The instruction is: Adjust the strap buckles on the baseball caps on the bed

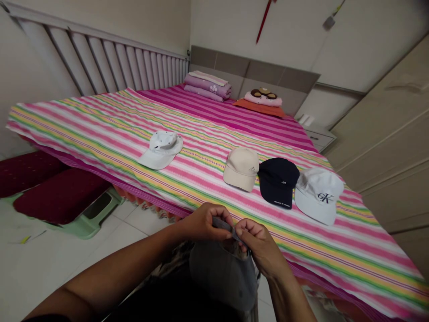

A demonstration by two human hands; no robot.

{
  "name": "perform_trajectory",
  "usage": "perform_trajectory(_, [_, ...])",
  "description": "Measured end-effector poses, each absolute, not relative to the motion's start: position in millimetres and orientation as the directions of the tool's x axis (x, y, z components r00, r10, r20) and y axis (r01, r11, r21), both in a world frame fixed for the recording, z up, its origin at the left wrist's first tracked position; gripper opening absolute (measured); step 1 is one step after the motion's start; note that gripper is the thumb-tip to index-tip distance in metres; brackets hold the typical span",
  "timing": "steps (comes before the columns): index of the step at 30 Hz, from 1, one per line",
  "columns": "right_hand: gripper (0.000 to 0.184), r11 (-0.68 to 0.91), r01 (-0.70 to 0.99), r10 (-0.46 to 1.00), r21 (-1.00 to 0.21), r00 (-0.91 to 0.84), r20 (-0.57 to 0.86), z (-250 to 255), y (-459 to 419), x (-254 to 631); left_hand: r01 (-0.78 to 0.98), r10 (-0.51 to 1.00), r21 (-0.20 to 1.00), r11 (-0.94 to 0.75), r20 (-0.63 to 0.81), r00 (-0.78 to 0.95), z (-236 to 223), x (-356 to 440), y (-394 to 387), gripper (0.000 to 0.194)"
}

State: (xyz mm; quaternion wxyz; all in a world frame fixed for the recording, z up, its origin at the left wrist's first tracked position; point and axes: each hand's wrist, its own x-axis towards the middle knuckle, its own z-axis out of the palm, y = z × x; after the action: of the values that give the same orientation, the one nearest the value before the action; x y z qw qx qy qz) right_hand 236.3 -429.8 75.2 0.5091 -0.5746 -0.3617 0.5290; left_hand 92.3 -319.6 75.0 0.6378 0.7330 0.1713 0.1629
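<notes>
My left hand (204, 222) and my right hand (259, 243) both pinch the back strap (228, 226) of a grey baseball cap (223, 275), which hangs below them in front of my body, just off the bed's edge. Four more caps lie on the striped bedsheet (100, 129), all beyond my hands. Nearest my hands are a beige cap (241, 169) and a navy cap (278, 182). To their right is a white cap with a black CK logo (318, 195), and further left lies a white perforated cap (161, 150).
Folded purple bedding (208, 87) and an orange-and-pink pillow (263, 100) lie by the headboard (254, 71). Dark red cushions (60, 194) sit on a green stool (90, 219) on the tiled floor at left. A beige wardrobe (378, 134) stands at right.
</notes>
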Motion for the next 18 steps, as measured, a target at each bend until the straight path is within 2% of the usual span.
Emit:
perform_trajectory(4, [0.024,-0.199,-0.086,0.955,-0.976,0.204,-0.213,73.5,-430.6,239.3,0.038,0.479,0.997,-0.066,-0.002,0.878,73.1,92.3,-319.2,0.022])
perform_trajectory(10, [0.023,-0.182,-0.001,0.96,-0.983,0.218,-0.178,72.7,-432.7,241.1,0.187,0.509,0.974,-0.13,-0.096,0.855,79.4,90.0,-316.8,0.022])
perform_trajectory(14, [0.022,-0.148,0.091,0.964,-0.985,0.234,-0.124,74.6,-432.7,238.6,0.188,0.441,0.978,0.095,-0.21,0.873,79.2,90.4,-319.0,0.023])
perform_trajectory(18, [0.022,-0.081,0.159,0.977,-0.984,0.21,-0.046,74.8,-433.3,231.8,0.122,0.438,0.955,0.269,-0.234,0.868,75.1,92.4,-321.2,0.02])
